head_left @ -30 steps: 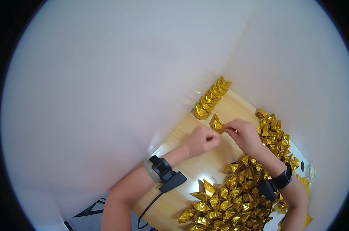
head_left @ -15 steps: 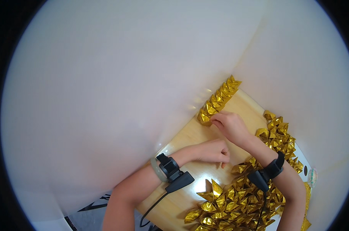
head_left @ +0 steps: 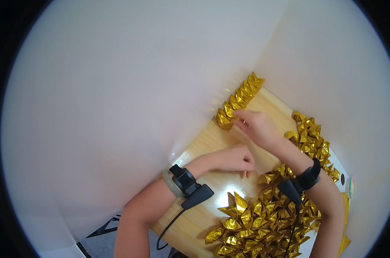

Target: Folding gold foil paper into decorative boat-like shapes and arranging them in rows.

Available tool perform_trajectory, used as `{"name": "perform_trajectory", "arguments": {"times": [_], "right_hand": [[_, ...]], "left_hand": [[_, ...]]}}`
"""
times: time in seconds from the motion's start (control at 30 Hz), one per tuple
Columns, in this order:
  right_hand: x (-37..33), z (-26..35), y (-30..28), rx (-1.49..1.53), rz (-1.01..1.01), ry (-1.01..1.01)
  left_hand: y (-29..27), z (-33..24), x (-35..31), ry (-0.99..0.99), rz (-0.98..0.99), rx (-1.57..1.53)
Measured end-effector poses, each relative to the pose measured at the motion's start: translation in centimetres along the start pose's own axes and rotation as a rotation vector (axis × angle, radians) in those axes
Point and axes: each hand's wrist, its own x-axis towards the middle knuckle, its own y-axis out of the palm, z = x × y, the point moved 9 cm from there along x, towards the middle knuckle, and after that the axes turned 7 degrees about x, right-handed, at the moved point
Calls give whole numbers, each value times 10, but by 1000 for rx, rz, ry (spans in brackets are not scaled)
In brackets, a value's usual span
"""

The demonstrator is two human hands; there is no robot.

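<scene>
Along the back wall runs a row of gold foil folded-paper ingots, packed one against another. Beside the near end of this row is my right hand, with thumb and fingers parted and nothing visible between them. My left hand rests lower over the table, its fingers curled under; their inner side is hidden, so I cannot tell if they hold anything. Both wrists carry black strapped devices with cables. A large heap of loose gold paper ingots lies near me, below my hands and under my right forearm.
More gold ingots pile along the right side of the wooden table. Tall whitish walls enclose the table at the back and right. A small round patterned object is by the right wall.
My right thumb and fingers have parted from their pinch at the row's near end. The left hand stays curled. The whole view has shifted slightly.
</scene>
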Motion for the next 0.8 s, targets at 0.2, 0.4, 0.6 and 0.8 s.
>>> {"name": "perform_trajectory", "arguments": {"times": [0.2,0.4,0.6,0.8], "right_hand": [[-31,-18,-76,70,153,204],[-115,3,-49,108,453,196],[-122,-2,-40,101,372,213],[-107,6,-49,74,226,203]], "left_hand": [[-10,3,-2,-112,-50,-106],[-7,16,1,-183,-47,-115],[-4,4,0,-58,-27,-80],[-12,-2,-3,-60,-153,-98]]}}
